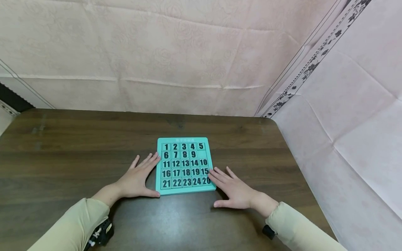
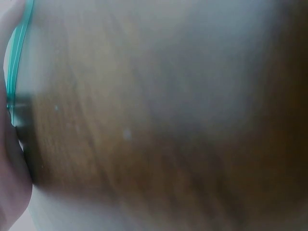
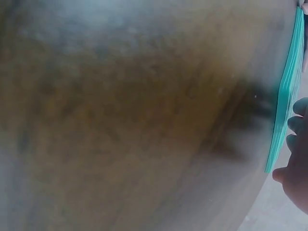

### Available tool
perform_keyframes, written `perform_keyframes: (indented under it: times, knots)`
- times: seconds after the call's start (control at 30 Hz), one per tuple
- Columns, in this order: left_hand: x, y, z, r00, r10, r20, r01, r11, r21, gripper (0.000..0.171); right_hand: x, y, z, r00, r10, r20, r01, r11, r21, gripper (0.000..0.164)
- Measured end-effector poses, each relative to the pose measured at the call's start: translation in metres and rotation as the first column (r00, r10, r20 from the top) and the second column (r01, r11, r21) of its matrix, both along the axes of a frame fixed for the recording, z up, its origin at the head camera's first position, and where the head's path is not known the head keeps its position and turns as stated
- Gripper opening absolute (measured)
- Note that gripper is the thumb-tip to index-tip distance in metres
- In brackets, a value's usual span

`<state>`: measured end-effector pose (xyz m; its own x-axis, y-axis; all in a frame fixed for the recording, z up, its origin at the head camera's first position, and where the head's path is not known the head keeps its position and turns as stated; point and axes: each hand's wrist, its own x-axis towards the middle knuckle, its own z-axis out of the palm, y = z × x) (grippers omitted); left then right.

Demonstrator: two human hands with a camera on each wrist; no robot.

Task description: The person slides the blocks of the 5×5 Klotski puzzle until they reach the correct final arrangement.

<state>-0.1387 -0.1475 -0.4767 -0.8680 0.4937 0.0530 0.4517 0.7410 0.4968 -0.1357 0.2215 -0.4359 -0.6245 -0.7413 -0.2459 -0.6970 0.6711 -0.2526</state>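
Observation:
A teal sliding number puzzle (image 1: 185, 165) lies flat on the wooden table, its tiles in rows with black numerals. The gap is at the right end of the second row, after the 9. My left hand (image 1: 136, 179) is spread at its left side, fingertips at the upper left edge and thumb by the lower left corner. On the other side, my right hand (image 1: 233, 191) rests straight fingertips on the right edge beside tiles 15 and 20, thumb held apart. The right wrist view shows the puzzle's layered side (image 3: 285, 91) next to my fingers.
The brown wooden table (image 1: 78, 139) extends around the puzzle. A pale patterned cloth (image 1: 141, 52) hangs behind the far edge, and another white sheet (image 1: 355, 122) borders the right side. A black wrist device (image 1: 102, 233) sits under the left sleeve.

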Motion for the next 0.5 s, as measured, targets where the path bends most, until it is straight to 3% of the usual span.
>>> perform_keyframes:
  times: [0.5]
  knots:
    - [-0.0015, 0.0004, 0.0018, 0.998, 0.008, 0.068, -0.007, 1.0, -0.023, 0.12, 0.0085, 0.0012, -0.004, 0.998, 0.053, -0.033, -0.052, 0.998, 0.025, 0.088]
